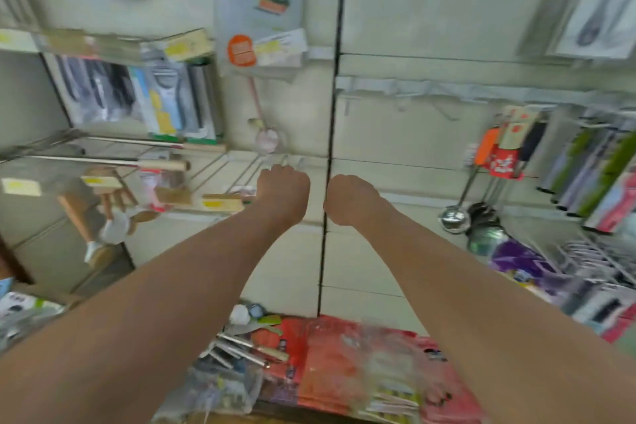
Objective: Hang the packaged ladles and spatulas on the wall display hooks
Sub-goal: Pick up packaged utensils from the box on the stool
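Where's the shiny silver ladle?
In the head view, the silver ladle hangs on the wall's right side, below the red card tags, beside darker ladles.

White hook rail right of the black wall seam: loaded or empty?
Empty near the black wall seam: the white hook rail shows bare prongs with nothing hanging from them. Farther right, packaged utensils hang lower down.

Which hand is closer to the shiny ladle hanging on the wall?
Right. The right hand is just left of the ladle; the left hand is farther left, beyond the dark seam.
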Motion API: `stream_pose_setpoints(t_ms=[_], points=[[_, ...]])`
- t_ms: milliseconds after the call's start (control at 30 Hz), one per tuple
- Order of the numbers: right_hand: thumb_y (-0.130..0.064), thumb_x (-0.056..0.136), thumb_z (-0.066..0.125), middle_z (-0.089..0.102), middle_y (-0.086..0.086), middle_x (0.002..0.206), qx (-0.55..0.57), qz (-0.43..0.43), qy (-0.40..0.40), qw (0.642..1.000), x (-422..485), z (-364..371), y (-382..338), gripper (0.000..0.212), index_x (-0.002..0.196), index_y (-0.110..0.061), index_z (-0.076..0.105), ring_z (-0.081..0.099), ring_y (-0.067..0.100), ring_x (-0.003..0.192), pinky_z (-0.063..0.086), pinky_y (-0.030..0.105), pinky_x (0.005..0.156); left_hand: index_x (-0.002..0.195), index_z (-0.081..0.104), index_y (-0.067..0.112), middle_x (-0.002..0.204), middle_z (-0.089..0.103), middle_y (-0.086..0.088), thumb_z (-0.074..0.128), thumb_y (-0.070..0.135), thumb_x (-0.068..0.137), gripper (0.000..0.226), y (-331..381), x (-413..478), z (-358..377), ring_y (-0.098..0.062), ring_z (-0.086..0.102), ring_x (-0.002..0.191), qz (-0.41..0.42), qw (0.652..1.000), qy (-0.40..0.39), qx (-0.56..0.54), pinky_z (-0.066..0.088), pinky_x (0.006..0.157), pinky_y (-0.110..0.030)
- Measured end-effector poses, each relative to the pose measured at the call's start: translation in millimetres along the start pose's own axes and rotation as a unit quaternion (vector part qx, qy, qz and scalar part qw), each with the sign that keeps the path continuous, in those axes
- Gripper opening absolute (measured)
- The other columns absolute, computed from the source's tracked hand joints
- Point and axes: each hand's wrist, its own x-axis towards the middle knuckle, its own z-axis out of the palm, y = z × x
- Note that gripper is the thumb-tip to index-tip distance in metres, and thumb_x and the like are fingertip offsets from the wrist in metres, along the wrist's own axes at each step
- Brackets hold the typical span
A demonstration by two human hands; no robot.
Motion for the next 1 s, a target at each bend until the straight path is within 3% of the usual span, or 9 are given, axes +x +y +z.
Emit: stream_pose_setpoints(t_ms=[133,267,500,600,733,1000], points=[[-0.008,0.091,0.047,0.061,0.009,0.103,-0.006,0.041,0.010,0.999,-19.4,-12.6,80.0,0.008,0.084,-0.011,0.050,0.059,0.027,0.094,0.039,0.027,0.068,0.120,0.054,0.012,0.128,0.051,-0.009,0.050,0.016,0.093,0.027,74.5,7.5,-19.7,-0.026,0.048,0.117,0.031,0.999,0.015,-0.007,0.038,0.093,-0.032],[-0.009,0.092,0.047,0.059,0.012,0.114,-0.006,0.070,0.024,0.997,-39.2,-22.8,147.3,0.018,0.107,-0.007,0.057,0.058,0.030,0.105,0.041,0.028,0.075,0.113,0.056,0.012,0.114,0.055,-0.006,0.049,0.014,0.092,0.022,140.1,10.5,-37.2,-0.024,0.051,0.109,0.055,0.998,0.031,-0.025,0.037,0.085,-0.030],[-0.006,0.089,0.051,0.061,0.013,0.113,-0.033,0.123,0.014,0.992,-62.7,-38.5,242.5,0.020,0.108,-0.004,0.059,0.060,0.029,0.104,0.045,0.030,0.075,0.107,0.058,0.013,0.108,0.056,-0.006,0.048,0.017,0.092,0.018,225.5,21.5,-53.1,-0.025,0.052,0.103,0.095,0.991,0.065,-0.069,0.036,0.081,-0.031],[-0.005,0.089,0.051,0.062,0.012,0.110,-0.032,0.131,0.017,0.991,-63.1,-40.8,273.9,0.021,0.108,-0.006,0.060,0.061,0.028,0.103,0.046,0.032,0.075,0.111,0.057,0.015,0.112,0.055,-0.005,0.050,0.020,0.092,0.021,247.9,31.8,-57.3,-0.024,0.051,0.108,0.106,0.990,0.059,-0.076,0.037,0.086,-0.032],[-0.006,0.092,0.044,0.057,0.008,0.090,-0.005,0.148,0.041,0.988,-49.7,-40.8,301.9,0.016,0.099,-0.008,0.059,0.053,0.021,0.081,0.039,0.027,0.061,0.114,0.056,0.016,0.114,0.055,-0.004,0.051,0.026,0.093,0.024,265.0,52.0,-57.1,-0.024,0.050,0.110,0.106,0.989,0.054,-0.091,0.036,0.088,-0.032],[-0.007,0.093,0.045,0.057,0.009,0.109,0.044,0.139,0.083,0.986,11.5,-49.5,319.3,0.019,0.111,-0.009,0.052,0.054,0.022,0.090,0.041,0.028,0.071,0.111,0.055,0.015,0.114,0.056,-0.004,0.049,0.036,0.094,0.028,285.5,116.6,-40.0,-0.023,0.052,0.110,0.088,0.982,0.030,-0.162,0.036,0.089,-0.032]])
